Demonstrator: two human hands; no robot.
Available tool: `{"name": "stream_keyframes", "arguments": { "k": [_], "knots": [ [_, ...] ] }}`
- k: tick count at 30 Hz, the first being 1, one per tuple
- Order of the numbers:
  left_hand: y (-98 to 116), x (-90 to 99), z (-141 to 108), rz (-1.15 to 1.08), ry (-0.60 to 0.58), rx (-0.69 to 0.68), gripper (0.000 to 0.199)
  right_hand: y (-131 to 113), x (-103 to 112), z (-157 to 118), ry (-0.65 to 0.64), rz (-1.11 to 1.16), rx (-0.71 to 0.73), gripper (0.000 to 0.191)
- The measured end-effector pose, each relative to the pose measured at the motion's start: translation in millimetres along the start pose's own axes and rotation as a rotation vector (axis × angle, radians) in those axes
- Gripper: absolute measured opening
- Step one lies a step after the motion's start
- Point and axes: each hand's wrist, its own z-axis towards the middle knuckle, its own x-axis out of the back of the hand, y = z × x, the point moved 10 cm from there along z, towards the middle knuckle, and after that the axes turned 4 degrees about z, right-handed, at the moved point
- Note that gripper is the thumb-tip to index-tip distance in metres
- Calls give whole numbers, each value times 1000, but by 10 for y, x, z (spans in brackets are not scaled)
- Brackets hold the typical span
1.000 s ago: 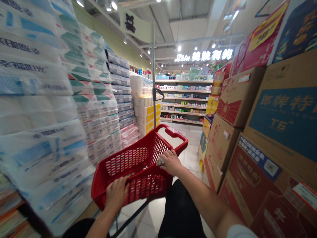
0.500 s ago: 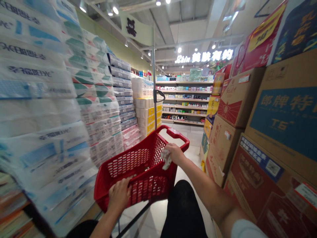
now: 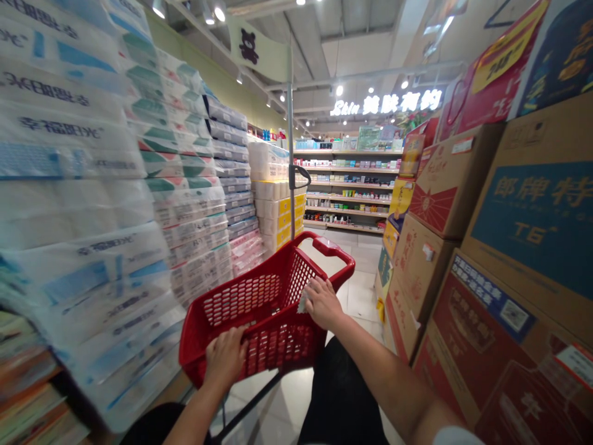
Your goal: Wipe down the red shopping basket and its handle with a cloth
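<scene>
A red plastic shopping cart basket (image 3: 264, 296) with perforated sides stands in front of me, its raised handle end at the upper right. My left hand (image 3: 225, 356) is closed over the near rim toward the basket's left end. Along the same rim, farther right, my right hand (image 3: 323, 303) presses a crumpled white cloth (image 3: 302, 302) against the basket; only a small part of the cloth shows beside the fingers. A metal pole (image 3: 291, 136) with a black loop and a bear flag (image 3: 259, 52) rises behind the basket.
Tall stacks of packaged tissue (image 3: 92, 185) line the left side. Cardboard boxes (image 3: 532, 198) are piled on the right. A pale tiled aisle (image 3: 359, 293) runs between them toward shelves (image 3: 347, 185) of small products under a lit sign. My knees show at the bottom.
My right hand has moved slightly down along the rim, and less of the white cloth shows. My left hand stays on the rim. The view has shifted slightly.
</scene>
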Motion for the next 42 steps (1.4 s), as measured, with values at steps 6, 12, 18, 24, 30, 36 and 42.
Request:
{"name": "stream_keyframes", "arguments": {
  "k": [6, 12, 18, 24, 30, 36, 42],
  "knots": [
    [12, 15, 6, 9, 7, 2, 34, -329, -263, 25, -114, 28, 119, 47],
    [-1, 17, -13, 13, 10, -20, 34, -417, -266, -2, -74, -29, 140, 38],
    [5, 20, -24, 15, 0, -10, 34, -413, -270, -55, -21, -65, 135, 35],
    [-9, -13, -5, 12, -24, -11, 36, -337, -233, 67, -122, -104, 266, 29],
    [-18, -38, 16, 0, -8, -24, 37, -47, 72, 64, -100, -88, 251, 37],
    [27, -33, 30, -3, -13, -35, 36, 65, 119, 43, 17, 3, 154, 27],
    [39, -43, 64, 11, -35, -21, 36, -10, 19, 98, -1, 18, 94, 23]
  ]
}}
